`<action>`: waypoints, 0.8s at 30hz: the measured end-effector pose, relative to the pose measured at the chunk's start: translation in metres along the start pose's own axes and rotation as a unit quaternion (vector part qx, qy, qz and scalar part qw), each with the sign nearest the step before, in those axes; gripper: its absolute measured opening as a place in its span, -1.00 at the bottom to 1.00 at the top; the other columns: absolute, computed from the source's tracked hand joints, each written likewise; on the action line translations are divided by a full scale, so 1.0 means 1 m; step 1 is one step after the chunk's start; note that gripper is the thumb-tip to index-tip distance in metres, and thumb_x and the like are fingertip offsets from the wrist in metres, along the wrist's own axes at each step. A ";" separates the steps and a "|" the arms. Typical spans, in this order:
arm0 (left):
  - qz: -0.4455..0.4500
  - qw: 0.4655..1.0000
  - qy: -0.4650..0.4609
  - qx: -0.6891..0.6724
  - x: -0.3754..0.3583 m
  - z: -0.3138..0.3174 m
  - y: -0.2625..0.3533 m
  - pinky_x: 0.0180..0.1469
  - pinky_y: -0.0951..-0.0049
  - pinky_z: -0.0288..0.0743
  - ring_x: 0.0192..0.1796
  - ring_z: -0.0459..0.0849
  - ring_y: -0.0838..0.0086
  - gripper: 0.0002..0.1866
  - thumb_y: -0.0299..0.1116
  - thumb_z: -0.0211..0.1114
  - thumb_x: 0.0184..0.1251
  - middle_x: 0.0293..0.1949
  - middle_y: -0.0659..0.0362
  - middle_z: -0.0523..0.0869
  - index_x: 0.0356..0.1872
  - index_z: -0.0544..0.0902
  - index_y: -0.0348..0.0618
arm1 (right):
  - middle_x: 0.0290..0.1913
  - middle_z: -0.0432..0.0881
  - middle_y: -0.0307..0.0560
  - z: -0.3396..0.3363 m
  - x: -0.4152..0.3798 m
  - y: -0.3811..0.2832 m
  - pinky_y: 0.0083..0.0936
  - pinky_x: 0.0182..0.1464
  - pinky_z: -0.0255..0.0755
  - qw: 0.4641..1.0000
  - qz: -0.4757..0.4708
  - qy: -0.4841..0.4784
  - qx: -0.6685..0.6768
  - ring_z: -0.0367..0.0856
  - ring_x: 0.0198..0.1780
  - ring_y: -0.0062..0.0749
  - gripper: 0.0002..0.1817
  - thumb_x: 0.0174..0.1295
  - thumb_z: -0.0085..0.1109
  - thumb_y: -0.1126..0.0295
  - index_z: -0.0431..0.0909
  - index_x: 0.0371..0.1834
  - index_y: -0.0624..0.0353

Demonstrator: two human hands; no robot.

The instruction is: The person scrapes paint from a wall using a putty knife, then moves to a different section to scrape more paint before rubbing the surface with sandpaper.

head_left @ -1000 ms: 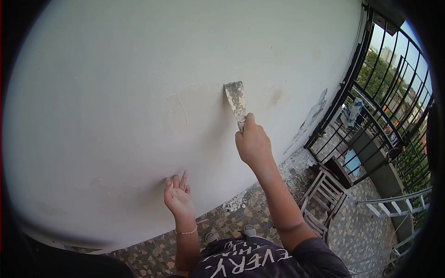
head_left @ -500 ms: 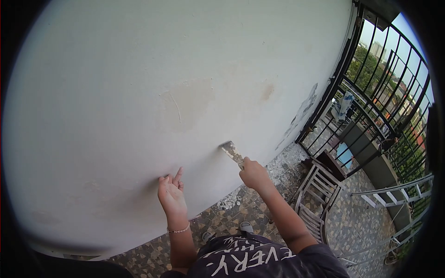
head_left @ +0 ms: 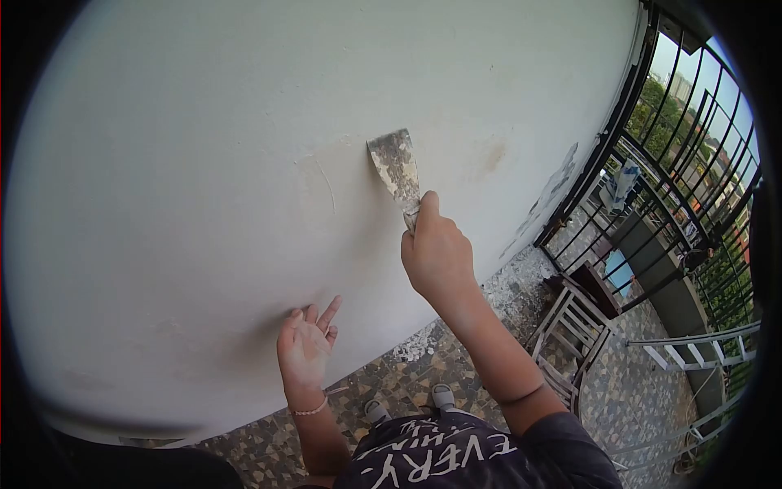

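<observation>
My right hand [head_left: 440, 251] is wrapped round the handle of a putty knife [head_left: 396, 167], whose broad blade is smeared with dried filler. The blade points up and overlaps the white wall [head_left: 195, 204], its edge beside a beige patch [head_left: 332, 183] with a thin raised line on it. Lower and to the left, my left hand [head_left: 308, 346] holds nothing; its palm is turned up, the fingers are apart and partly curled, and the fingertips are close to the wall. A bracelet circles that wrist.
White flakes [head_left: 417, 344] lie on the stone-patterned floor [head_left: 643, 407] along the wall's foot. To the right stand a slatted wooden chair [head_left: 570, 330], a metal ladder [head_left: 692, 352] and a black railing [head_left: 652, 175]. Grey peeled marks [head_left: 554, 191] run down the wall's right side.
My right hand has raised the putty knife up the wall, from below the beige patch to beside its upper part. The left hand stays nearly in place, and the view has shifted slightly.
</observation>
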State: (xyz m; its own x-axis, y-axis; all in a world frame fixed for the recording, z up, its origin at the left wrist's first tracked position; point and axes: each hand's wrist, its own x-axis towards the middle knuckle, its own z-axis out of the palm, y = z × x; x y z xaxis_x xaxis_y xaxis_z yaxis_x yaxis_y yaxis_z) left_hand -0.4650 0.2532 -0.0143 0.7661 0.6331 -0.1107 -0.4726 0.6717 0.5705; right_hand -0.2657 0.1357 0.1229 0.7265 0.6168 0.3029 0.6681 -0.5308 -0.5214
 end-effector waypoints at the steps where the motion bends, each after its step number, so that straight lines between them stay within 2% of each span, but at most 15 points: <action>1: -0.019 1.000 -0.015 -0.009 0.000 -0.001 0.003 0.02 0.35 0.30 0.52 0.36 -0.01 -0.94 -0.22 0.18 0.47 -0.07 0.40 0.56 -0.26 0.53 0.16 | -0.47 0.67 0.25 0.016 -0.002 0.006 0.02 -0.34 0.56 1.000 0.016 -0.014 -0.001 0.70 -0.42 0.19 -0.75 0.31 0.03 0.45 0.25 -0.08 0.35; 7: -0.035 0.997 -0.062 -0.022 -0.006 -0.014 0.001 0.04 0.36 0.35 0.55 0.28 -0.06 -0.95 -0.25 0.17 0.48 0.07 0.48 0.55 -0.25 0.54 0.21 | -0.45 0.67 0.28 0.062 -0.021 0.040 0.02 -0.32 0.58 0.997 0.038 -0.065 -0.009 0.71 -0.40 0.21 -0.75 0.32 -0.02 0.47 0.23 -0.04 0.37; 10: -0.022 0.998 -0.047 -0.029 -0.003 -0.013 -0.011 0.03 0.33 0.39 0.54 0.27 -0.03 -0.93 -0.23 0.14 0.51 0.05 0.41 0.52 -0.25 0.51 0.17 | -0.42 0.66 0.31 0.072 -0.032 0.051 0.06 -0.27 0.56 0.993 0.062 -0.101 -0.001 0.70 -0.35 0.26 -0.73 0.29 0.02 0.47 0.23 -0.06 0.37; 13: -0.014 0.999 -0.018 -0.030 0.002 -0.011 -0.022 0.01 0.34 0.38 0.52 0.31 -0.04 -0.90 -0.28 0.17 0.50 -0.02 0.50 0.54 -0.28 0.50 0.23 | -0.41 0.66 0.33 0.082 -0.052 0.068 0.10 -0.23 0.55 0.987 0.079 -0.137 -0.014 0.69 -0.32 0.29 -0.72 0.26 0.04 0.45 0.25 -0.07 0.36; 16: -0.002 1.000 0.014 0.004 0.004 0.002 -0.025 -0.03 0.38 0.21 0.50 0.38 0.03 -0.80 -0.29 0.19 0.49 -0.13 0.60 0.44 -0.20 0.37 0.42 | -0.40 0.67 0.32 0.071 -0.081 0.084 0.11 -0.21 0.55 0.979 0.064 -0.185 -0.049 0.69 -0.31 0.30 -0.71 0.23 0.07 0.43 0.29 -0.07 0.35; 17: 0.003 1.000 0.021 0.000 0.005 0.005 -0.025 -0.02 0.38 0.20 0.50 0.39 0.05 -0.80 -0.29 0.19 0.49 -0.14 0.60 0.43 -0.20 0.36 0.42 | -0.41 0.67 0.32 0.062 -0.084 0.083 0.11 -0.21 0.55 0.976 0.052 -0.202 -0.062 0.68 -0.31 0.30 -0.70 0.22 0.08 0.42 0.30 -0.07 0.35; 20: 0.016 0.999 0.045 -0.001 0.004 0.004 -0.028 -0.01 0.37 0.17 0.48 0.42 0.08 -0.79 -0.30 0.18 0.49 -0.15 0.60 0.42 -0.18 0.34 0.42 | -0.43 0.65 0.31 0.012 -0.087 0.039 0.11 -0.23 0.52 0.994 0.023 -0.110 0.006 0.66 -0.32 0.31 -0.67 0.20 0.11 0.41 0.33 -0.05 0.37; 22: 0.028 0.998 0.057 0.008 0.005 0.004 -0.032 0.00 0.37 0.16 0.47 0.43 0.10 -0.77 -0.29 0.19 0.48 -0.14 0.60 0.42 -0.15 0.33 0.43 | -0.48 0.64 0.27 -0.014 -0.071 0.011 0.06 -0.32 0.55 0.998 -0.027 -0.055 0.030 0.68 -0.41 0.26 -0.71 0.21 0.10 0.44 0.31 -0.09 0.35; 24: 0.033 0.997 0.070 -0.007 0.006 0.005 -0.034 -0.03 0.39 0.24 0.47 0.42 0.09 -0.80 -0.33 0.21 0.46 -0.10 0.57 0.49 -0.22 0.41 0.38 | -0.50 0.63 0.26 -0.021 -0.047 -0.007 0.06 -0.35 0.53 0.996 -0.069 0.011 0.049 0.67 -0.43 0.25 -0.73 0.22 0.09 0.46 0.30 -0.11 0.36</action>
State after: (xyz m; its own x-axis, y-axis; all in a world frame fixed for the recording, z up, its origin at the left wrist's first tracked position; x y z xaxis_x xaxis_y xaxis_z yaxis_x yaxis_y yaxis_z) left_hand -0.4425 0.2319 -0.0306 0.6659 0.7224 -0.1866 -0.5257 0.6318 0.5696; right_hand -0.3015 0.0980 0.1290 0.6331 0.6667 0.3933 0.7433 -0.3818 -0.5493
